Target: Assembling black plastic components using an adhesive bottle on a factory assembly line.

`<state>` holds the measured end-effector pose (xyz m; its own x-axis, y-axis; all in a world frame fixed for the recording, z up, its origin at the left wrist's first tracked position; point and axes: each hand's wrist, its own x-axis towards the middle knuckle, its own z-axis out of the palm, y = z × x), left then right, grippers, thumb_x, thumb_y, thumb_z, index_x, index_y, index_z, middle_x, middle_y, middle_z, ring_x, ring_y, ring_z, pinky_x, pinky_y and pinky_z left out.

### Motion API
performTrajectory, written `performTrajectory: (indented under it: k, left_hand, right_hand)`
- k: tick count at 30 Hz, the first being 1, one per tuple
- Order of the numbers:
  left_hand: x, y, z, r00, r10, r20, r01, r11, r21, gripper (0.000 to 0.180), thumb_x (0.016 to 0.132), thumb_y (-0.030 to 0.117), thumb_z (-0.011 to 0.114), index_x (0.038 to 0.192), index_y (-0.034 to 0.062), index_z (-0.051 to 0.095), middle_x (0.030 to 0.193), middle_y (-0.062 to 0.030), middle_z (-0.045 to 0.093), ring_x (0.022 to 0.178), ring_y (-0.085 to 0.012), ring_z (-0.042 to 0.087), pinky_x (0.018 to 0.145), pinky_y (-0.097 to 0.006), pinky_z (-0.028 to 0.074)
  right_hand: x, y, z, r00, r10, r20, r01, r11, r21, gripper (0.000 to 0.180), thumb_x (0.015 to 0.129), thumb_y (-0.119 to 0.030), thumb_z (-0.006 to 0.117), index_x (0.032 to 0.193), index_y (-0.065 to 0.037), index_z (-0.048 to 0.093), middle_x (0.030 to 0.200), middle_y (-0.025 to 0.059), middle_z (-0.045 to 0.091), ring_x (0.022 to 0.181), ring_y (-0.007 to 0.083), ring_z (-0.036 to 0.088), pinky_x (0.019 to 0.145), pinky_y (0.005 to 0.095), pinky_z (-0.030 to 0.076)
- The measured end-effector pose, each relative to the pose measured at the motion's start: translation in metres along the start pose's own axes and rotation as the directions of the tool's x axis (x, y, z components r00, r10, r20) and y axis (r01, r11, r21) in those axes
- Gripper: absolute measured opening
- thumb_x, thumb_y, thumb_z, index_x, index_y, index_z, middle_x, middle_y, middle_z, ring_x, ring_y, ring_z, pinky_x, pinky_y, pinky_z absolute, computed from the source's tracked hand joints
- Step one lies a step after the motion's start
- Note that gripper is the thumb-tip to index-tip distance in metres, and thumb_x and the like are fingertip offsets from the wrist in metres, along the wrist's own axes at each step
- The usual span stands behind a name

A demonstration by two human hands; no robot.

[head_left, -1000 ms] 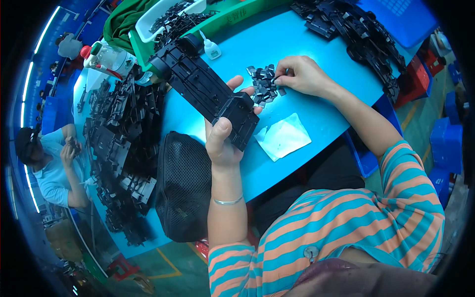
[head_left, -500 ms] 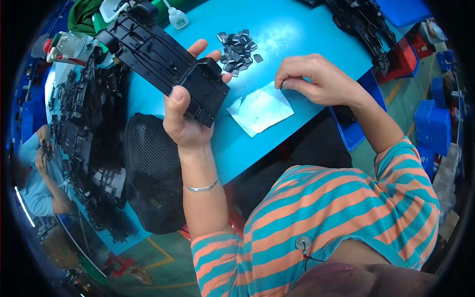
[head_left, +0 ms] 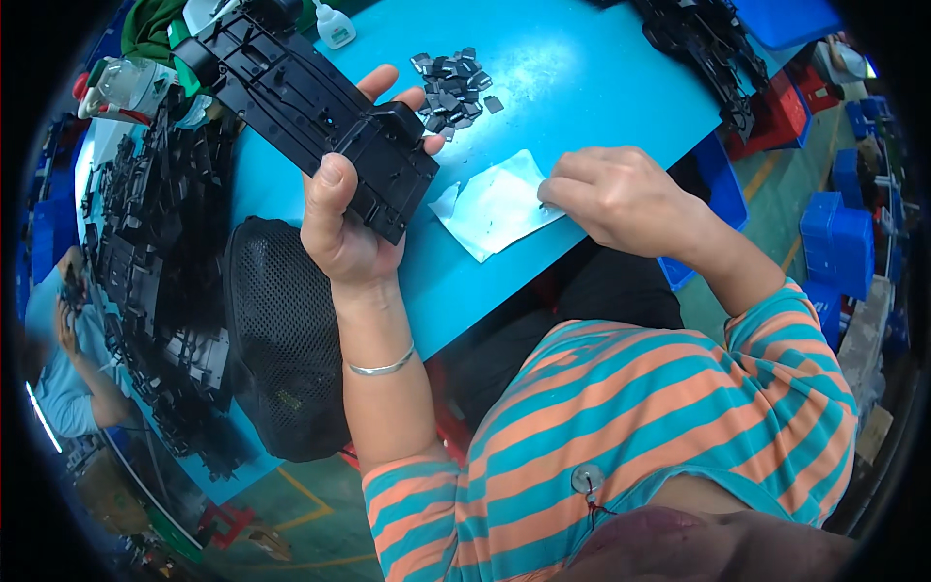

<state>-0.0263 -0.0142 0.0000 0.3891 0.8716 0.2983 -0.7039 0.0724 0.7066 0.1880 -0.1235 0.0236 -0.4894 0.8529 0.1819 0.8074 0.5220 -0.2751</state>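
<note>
A long black moulded plastic part (head_left: 301,112) rests tilted in my left hand (head_left: 339,218). The thumb lies along its near side, and the other fingers come round from behind. My right hand (head_left: 621,199) hovers by the right edge of a white sheet of paper (head_left: 499,209), its thumb and fingers pinched together. A tiny dark bit seems to show at those fingertips, too small to name. Beyond the paper lies a heap of small dark flat pieces (head_left: 451,92) on the blue tabletop (head_left: 582,87).
A white squeeze bottle (head_left: 335,27) stands at the far edge. Many black plastic parts (head_left: 145,252) are piled on the left, beside a black mesh bag (head_left: 281,339). More black parts (head_left: 703,58) lie far right, near blue bins (head_left: 722,194). Another person (head_left: 73,339) works at far left.
My right hand has turned over and dropped slightly toward me, beside the paper's right edge. The left hand still holds the black part, and the whole view has shifted a little.
</note>
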Motion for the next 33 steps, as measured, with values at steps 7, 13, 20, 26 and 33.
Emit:
performTrajectory:
  k: [7, 13, 20, 26, 33]
  left_hand:
    - [0.0, -0.001, -0.001, 1.0, -0.007, 0.002, 0.007, 1.0, 0.004, 0.067, 0.081, 0.032, 0.062, 0.131, -0.0056, 0.039, 0.128, -0.0289, 0.047, 0.112, -0.0376, 0.056, 0.08, -0.044, 0.058]
    - [-0.002, 0.001, -0.002, 1.0, -0.02, 0.021, 0.019, 0.999, 0.05, 0.073, 0.082, 0.038, 0.062, 0.137, -0.0032, 0.035, 0.133, -0.0325, 0.04, 0.121, -0.0448, 0.047, 0.087, -0.053, 0.052]
    - [-0.001, -0.004, -0.006, 0.998, -0.035, 0.061, 0.041, 0.995, -0.096, 0.08, 0.084, 0.051, 0.06, 0.141, 0.0024, 0.031, 0.136, -0.0317, 0.038, 0.121, -0.0438, 0.047, 0.088, -0.055, 0.051]
    - [-0.001, -0.001, -0.008, 0.996, -0.093, 0.017, 0.094, 0.956, -0.278, 0.08, 0.085, 0.055, 0.057, 0.141, 0.0043, 0.031, 0.137, -0.0301, 0.038, 0.124, -0.0439, 0.044, 0.091, -0.057, 0.048]
    - [-0.004, -0.002, -0.001, 0.97, -0.185, -0.155, 0.152, 0.967, -0.207, 0.064, 0.092, 0.048, 0.047, 0.141, 0.0102, 0.03, 0.135, -0.0259, 0.042, 0.123, -0.0428, 0.044, 0.097, -0.059, 0.041]
  right_hand:
    - [0.002, -0.006, 0.002, 0.991, -0.116, 0.059, 0.124, 0.981, -0.15, 0.018, 0.071, -0.003, 0.062, 0.088, -0.002, 0.06, 0.08, 0.0101, 0.058, 0.072, 0.024, 0.062, 0.06, 0.0333, 0.051]
    - [0.004, -0.005, 0.004, 0.992, -0.126, -0.004, 0.125, 0.985, -0.119, 0.017, 0.072, -0.004, 0.063, 0.088, -0.002, 0.061, 0.08, 0.0102, 0.058, 0.072, 0.0237, 0.061, 0.061, 0.0329, 0.05]
    - [0.001, 0.001, 0.014, 0.992, -0.065, -0.111, 0.063, 0.998, -0.017, 0.012, 0.073, -0.003, 0.067, 0.085, -0.004, 0.064, 0.081, 0.009, 0.059, 0.072, 0.0238, 0.06, 0.061, 0.0332, 0.049]
    - [0.0, 0.005, 0.006, 0.937, 0.336, -0.1, -0.236, 0.815, 0.529, 0.007, 0.08, -0.006, 0.067, 0.087, -0.004, 0.067, 0.079, 0.0043, 0.061, 0.071, 0.013, 0.057, 0.061, 0.0248, 0.044]
    - [-0.001, 0.022, 0.003, 0.722, 0.551, 0.418, -0.312, -0.281, 0.908, 0.008, 0.086, -0.013, 0.064, 0.087, -0.005, 0.063, 0.075, 0.0011, 0.062, 0.062, 0.0046, 0.053, 0.05, 0.0166, 0.039]
